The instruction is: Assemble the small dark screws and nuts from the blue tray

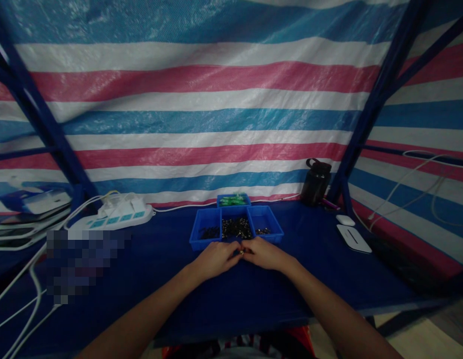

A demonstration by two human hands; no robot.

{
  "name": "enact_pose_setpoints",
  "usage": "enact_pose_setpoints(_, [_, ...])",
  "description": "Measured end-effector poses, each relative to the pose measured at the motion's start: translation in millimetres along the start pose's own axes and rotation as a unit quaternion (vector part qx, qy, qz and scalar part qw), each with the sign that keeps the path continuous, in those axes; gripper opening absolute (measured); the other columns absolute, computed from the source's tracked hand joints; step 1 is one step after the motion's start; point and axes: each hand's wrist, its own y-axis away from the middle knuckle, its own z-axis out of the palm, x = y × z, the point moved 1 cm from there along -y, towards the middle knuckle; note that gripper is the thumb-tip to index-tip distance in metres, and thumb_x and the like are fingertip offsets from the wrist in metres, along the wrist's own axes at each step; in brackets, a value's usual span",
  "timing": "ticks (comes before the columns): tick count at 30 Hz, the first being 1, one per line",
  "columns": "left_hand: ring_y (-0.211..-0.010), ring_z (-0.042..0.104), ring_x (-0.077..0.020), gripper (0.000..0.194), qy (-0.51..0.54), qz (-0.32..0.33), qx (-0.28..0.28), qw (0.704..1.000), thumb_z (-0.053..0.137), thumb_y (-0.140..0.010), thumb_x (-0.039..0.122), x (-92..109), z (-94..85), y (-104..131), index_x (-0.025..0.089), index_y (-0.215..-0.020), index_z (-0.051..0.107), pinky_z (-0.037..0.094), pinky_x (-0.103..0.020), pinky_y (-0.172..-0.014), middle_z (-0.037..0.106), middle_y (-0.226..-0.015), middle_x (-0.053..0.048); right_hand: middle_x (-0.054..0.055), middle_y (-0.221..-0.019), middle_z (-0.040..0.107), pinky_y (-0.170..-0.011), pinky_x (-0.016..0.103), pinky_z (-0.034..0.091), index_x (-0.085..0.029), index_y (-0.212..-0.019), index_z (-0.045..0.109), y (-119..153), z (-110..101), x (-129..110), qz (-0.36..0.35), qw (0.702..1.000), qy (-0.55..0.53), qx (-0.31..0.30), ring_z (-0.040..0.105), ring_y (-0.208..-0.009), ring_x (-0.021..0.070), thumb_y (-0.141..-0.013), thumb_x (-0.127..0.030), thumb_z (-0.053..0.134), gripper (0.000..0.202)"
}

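Note:
My left hand and my right hand meet at the front of the blue bins, fingertips pinched together. Between them shows a small shiny, gold-coloured piece, too small to name. Just beyond my fingers, the middle bin holds a heap of small dark and shiny metal parts. Thin dark pieces lie in the left blue bin. A few small shiny parts are in the right blue bin. Behind these, another blue bin contains green-and-clear items.
A white power strip with plugs and cables lies left, near stacked devices. A dark bottle stands at the back right. A white flat box and small white case rest on the right. Blue frame posts flank the table.

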Motion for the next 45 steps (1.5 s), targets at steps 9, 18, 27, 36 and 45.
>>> enact_pose_setpoints(9, [-0.065, 0.06, -0.0145, 0.016, -0.003, 0.001, 0.009, 1.0, 0.047, -0.091, 0.031, -0.5, 0.6, -0.2, 0.02, -0.099, 0.056, 0.037, -0.021, -0.055, 0.064, -0.077, 0.0, 0.0, -0.066, 0.06, -0.052, 0.021, 0.029, -0.015, -0.079, 0.058, -0.1, 0.3, -0.4, -0.004, 1.0, 0.0, 0.0, 0.052, -0.057, 0.0111, -0.086, -0.022, 0.053, 0.011])
enact_pose_setpoints(18, [-0.063, 0.059, -0.0131, 0.016, 0.005, 0.003, 0.017, 1.0, 0.049, -0.089, 0.028, -2.2, 0.6, -0.1, 0.021, -0.1, 0.059, 0.036, -0.02, -0.055, 0.064, -0.074, 0.001, 0.001, -0.067, 0.061, -0.054, 0.02, 0.03, -0.015, -0.08, 0.059, -0.2, -2.0, -3.1, 0.007, 1.0, 0.009, -0.005, 0.052, -0.058, 0.0111, -0.087, -0.021, 0.051, 0.012])
enact_pose_setpoints(27, [-0.063, 0.06, -0.0145, 0.017, -0.016, -0.011, 0.018, 1.0, 0.049, -0.09, 0.033, 0.2, 2.8, -0.6, 0.021, -0.098, 0.056, 0.037, -0.021, -0.055, 0.065, -0.074, 0.001, 0.002, -0.068, 0.063, -0.053, 0.021, 0.03, -0.015, -0.079, 0.059, 0.0, 1.9, 2.0, -0.009, 0.999, 0.031, 0.003, 0.054, -0.058, 0.0117, -0.084, -0.02, 0.052, 0.01])
enact_pose_setpoints(36, [-0.069, 0.062, -0.0171, 0.018, -0.037, -0.033, -0.02, 0.999, 0.044, -0.09, 0.032, -2.2, 6.5, -1.2, 0.021, -0.097, 0.056, 0.043, -0.023, -0.063, 0.065, -0.08, -0.003, 0.0, -0.064, 0.061, -0.051, 0.02, 0.029, -0.016, -0.078, 0.06, 2.0, -0.2, 3.1, -0.009, 1.0, 0.023, 0.007, 0.053, -0.055, 0.0103, -0.084, -0.027, 0.054, 0.014])
enact_pose_setpoints(45, [-0.07, 0.063, -0.0177, 0.016, -0.053, -0.033, -0.023, 0.998, 0.045, -0.089, 0.031, -3.1, 7.1, -0.8, 0.021, -0.096, 0.055, 0.043, -0.023, -0.062, 0.066, -0.081, -0.003, 0.0, -0.064, 0.061, -0.052, 0.02, 0.029, -0.016, -0.079, 0.061, 2.1, -4.1, -2.3, -0.013, 1.0, 0.017, 0.008, 0.052, -0.057, 0.0104, -0.087, -0.03, 0.051, 0.019])
